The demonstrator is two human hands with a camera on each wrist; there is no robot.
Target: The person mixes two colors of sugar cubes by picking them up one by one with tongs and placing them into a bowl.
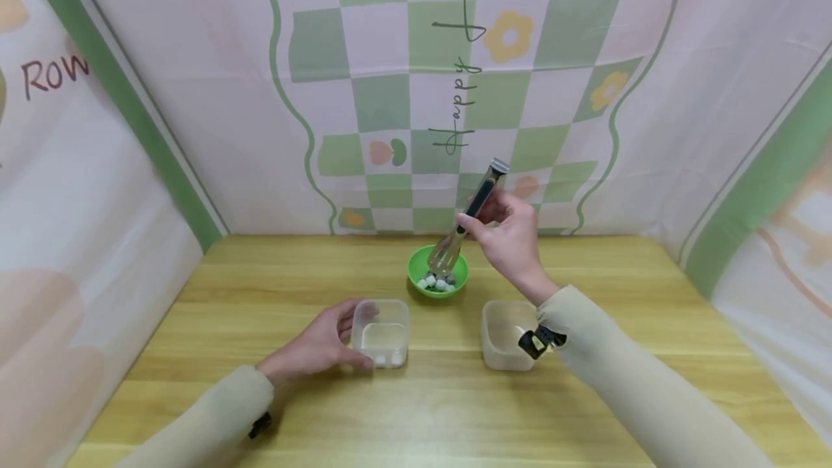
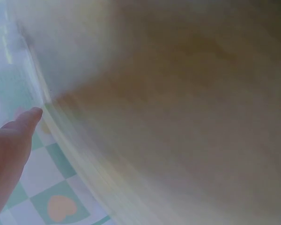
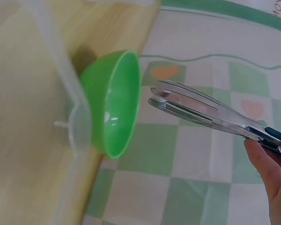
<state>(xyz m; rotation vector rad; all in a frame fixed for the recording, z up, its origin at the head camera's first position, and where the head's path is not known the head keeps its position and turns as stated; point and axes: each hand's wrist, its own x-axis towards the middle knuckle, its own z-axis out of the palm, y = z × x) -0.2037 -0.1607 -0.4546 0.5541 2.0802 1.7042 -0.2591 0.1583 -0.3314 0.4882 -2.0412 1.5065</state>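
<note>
My right hand [image 1: 510, 237] grips a pair of metal tongs [image 1: 479, 197] with dark handle panels. Their slotted ends point down over a green bowl [image 1: 418, 288] holding small white and dark grey cubes. Between the tong tips in the right wrist view there is a small white piece [image 3: 158, 98]. My left hand [image 1: 318, 341] holds a clear plastic container [image 1: 404, 331] from its left side, thumb at the near corner and fingers at the back. A few white cubes [image 1: 388, 360] lie in that container. Only part of the left hand [image 2: 11, 145] shows in the left wrist view.
A second clear plastic container [image 1: 497, 360] stands on the right, partly behind my right wrist. The wooden table [image 1: 442, 417] ends at the back against a checked fabric backdrop [image 1: 442, 100]; fabric also hangs on both sides.
</note>
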